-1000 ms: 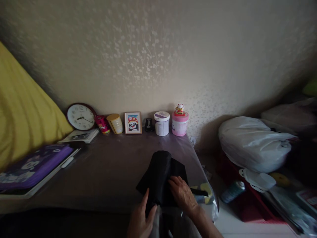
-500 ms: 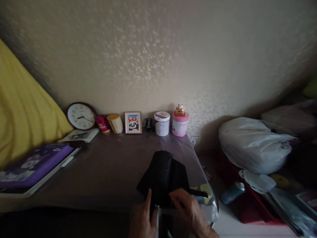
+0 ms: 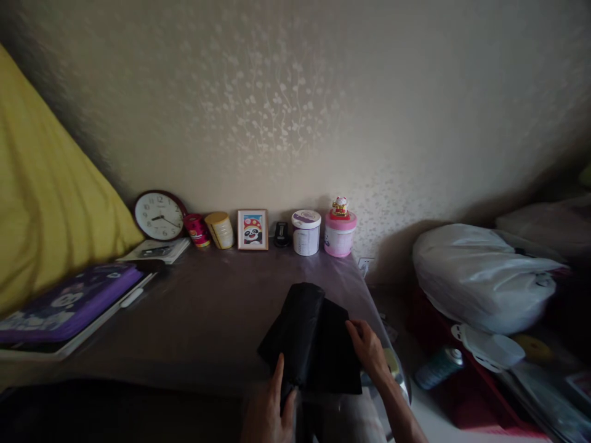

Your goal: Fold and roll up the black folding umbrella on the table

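Observation:
A black folding umbrella (image 3: pixel 302 332), as its rolled fabric and loose panels suggest, lies at the near right part of the table. My left hand (image 3: pixel 272 409) is closed around its near end, the index finger stretched up along the fabric. The grip end under that hand is mostly hidden. Out to the right, my right hand (image 3: pixel 367 351) pinches the edge of a spread black fabric panel (image 3: pixel 335 354) between thumb and fingers. Another pointed panel sticks out on the left of the roll.
Along the wall stand a clock (image 3: pixel 159 215), a pink can (image 3: pixel 197 231), a yellow-lidded jar (image 3: pixel 220 231), a panda picture (image 3: pixel 253 230) and two tubs (image 3: pixel 306 234). A purple case (image 3: pixel 74 304) lies left. Right of the table are a spray can (image 3: pixel 438 368) and a white bag (image 3: pixel 480 277).
My right hand has moved right and slightly up from beside the roll, drawing a panel out flat. My left hand keeps its hold at the near end. The view has shifted slightly.

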Motion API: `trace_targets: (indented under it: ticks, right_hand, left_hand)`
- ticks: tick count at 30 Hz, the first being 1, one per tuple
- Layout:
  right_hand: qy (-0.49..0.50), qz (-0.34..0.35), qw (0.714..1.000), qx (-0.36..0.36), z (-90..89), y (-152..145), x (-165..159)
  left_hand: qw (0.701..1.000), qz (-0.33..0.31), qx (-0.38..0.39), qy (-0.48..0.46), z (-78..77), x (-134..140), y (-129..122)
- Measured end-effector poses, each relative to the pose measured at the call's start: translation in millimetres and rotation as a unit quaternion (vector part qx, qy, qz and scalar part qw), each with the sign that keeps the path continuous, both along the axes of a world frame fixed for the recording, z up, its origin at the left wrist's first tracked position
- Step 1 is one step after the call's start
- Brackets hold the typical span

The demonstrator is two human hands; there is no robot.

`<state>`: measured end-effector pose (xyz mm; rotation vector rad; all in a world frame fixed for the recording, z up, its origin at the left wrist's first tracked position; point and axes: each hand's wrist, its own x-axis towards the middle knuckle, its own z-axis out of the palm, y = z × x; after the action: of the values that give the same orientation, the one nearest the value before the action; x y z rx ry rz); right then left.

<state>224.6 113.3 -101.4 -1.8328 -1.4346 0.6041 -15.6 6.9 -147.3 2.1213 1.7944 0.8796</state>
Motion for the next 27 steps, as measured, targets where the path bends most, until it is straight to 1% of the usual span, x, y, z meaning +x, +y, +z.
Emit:
trace_targets:
  ticks: [2, 4, 8, 13, 19, 22, 27]
  right_hand:
    - [0.004, -0.002, 1.000, 0.013, -0.8, 2.0, -0.8]
    - [-0.003, 0.004, 1.000, 0.021, -1.4, 2.9, -0.9]
    - [-0.011, 0.014, 1.000, 0.023, 0.2, 2.3, -1.0]
    - [0.016, 0.023, 0.999, 0.023, 4.2, 1.9, -2.5]
    - [0.027, 0.025, 0.999, 0.020, 4.6, 4.5, -3.9]
    - [0.043, 0.024, 0.999, 0.024, 2.3, 6.4, -3.7]
    - [0.103, 0.028, 0.994, 0.017, 1.5, 8.1, -3.7]
  left_hand:
    - [1.000, -0.001, 0.002, 0.000, -0.4, -0.2, 0.1]
    - [1.000, -0.002, -0.013, 0.000, -0.6, -0.5, 0.2]
    - [1.000, -0.013, -0.010, 0.001, -2.4, -1.3, 1.3]
    - [1.000, -0.006, -0.012, 0.003, -5.3, -2.0, 2.0]
    - [1.000, -0.005, -0.025, -0.014, -3.3, -1.7, 0.7]
    - [0.999, -0.003, -0.031, -0.020, -4.2, -2.1, 1.6]
    - [1.000, -0.006, -0.010, -0.013, -7.1, -3.8, 2.3]
